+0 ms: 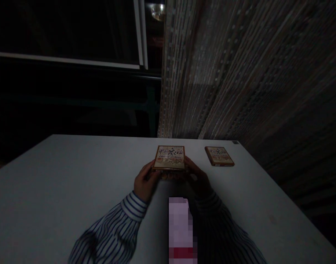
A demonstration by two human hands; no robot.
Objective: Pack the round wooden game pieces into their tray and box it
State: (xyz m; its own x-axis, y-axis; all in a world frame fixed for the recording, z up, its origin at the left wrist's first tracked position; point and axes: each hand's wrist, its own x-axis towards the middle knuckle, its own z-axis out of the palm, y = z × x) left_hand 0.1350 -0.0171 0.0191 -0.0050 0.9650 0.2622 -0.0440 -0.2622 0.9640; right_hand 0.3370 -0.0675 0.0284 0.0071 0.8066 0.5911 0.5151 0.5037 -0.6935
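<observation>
Both hands grip a Chinese chess box [170, 157] by its sides, above the middle of the white table. Its top carries dark brush lettering and the words "Chinese Chess". My left hand [146, 180] closes on the left side, thumb toward the near edge. On the opposite side, my right hand [198, 178] does the same, partly lost in shadow. Below the near edge of the top, several round pieces [170, 176] show dimly in a row. Whether the box rests on the table or is held up, I cannot tell.
A second flat box [219, 156] with the same printing lies at the right of the white table [82, 176]. Behind hangs a string curtain [181, 91]. A pixelated pale pink shape [180, 223] covers the near middle. The room is dark.
</observation>
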